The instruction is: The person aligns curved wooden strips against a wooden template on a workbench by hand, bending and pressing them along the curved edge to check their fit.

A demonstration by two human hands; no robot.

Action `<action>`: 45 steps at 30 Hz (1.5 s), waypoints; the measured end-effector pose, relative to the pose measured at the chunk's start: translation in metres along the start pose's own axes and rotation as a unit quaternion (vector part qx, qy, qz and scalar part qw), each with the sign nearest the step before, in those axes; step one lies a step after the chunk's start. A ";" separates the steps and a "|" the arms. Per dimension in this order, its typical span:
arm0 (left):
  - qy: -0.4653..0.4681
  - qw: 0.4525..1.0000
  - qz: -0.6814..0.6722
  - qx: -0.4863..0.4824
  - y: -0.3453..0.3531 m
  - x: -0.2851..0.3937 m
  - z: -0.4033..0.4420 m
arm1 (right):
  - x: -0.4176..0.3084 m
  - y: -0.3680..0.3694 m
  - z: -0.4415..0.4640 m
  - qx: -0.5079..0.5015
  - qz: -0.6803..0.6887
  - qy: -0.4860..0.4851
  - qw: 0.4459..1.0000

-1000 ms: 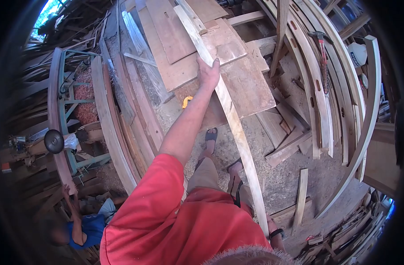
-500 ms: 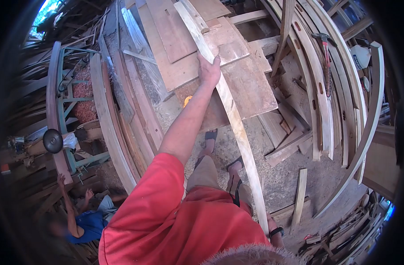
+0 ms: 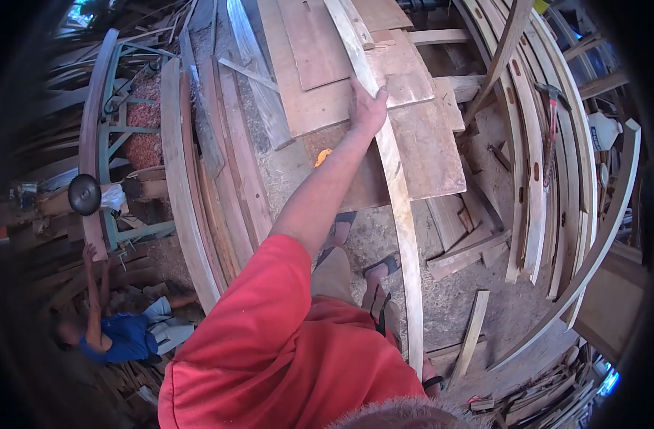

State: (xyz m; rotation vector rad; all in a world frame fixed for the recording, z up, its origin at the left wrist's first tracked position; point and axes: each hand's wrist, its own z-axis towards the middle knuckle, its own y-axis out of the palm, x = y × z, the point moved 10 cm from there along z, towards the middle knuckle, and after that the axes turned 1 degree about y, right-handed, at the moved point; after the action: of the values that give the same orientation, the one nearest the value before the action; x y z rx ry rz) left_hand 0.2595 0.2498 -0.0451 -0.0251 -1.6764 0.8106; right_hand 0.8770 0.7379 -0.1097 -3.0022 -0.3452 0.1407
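My left hand (image 3: pixel 368 111) is closed around a long, pale wooden strip (image 3: pixel 398 193), thumb on one side and fingers on the other. The strip's far part lies over stacked plywood sheets (image 3: pixel 441 150), and its near part runs back past my legs. At that near end is my right hand (image 3: pixel 428 367), with a dark band on the wrist. It holds the strip from the right side; most of its fingers are hidden. Close to my left forearm, a small yellow-orange object (image 3: pixel 323 156) sits by the plywood.
Long boards (image 3: pixel 187 186) lie to the left, near a green metal frame (image 3: pixel 112 154) and a dark round disc (image 3: pixel 85 194). A co-worker in a blue shirt (image 3: pixel 130 336) reaches up to a beam there. On the right, a hammer (image 3: pixel 552 129) rests on slotted timbers (image 3: pixel 518 143) beside a curved strip (image 3: pixel 598 250).
The view has shifted, so the plywood and boards appear farther right. Both my hands stay on the wooden strip. The co-worker's hands are now together at the beam's end.
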 end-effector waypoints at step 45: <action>0.001 1.000 0.002 0.002 0.000 -0.001 0.042 | 0.038 0.007 0.069 -0.070 0.073 0.047 0.994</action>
State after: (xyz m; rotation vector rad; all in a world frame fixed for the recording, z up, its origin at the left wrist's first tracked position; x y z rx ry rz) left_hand 0.2237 0.2287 -0.0481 -0.0254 -1.6738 0.8162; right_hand 0.9075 0.7474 -0.1821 -3.1587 -0.1316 -0.0148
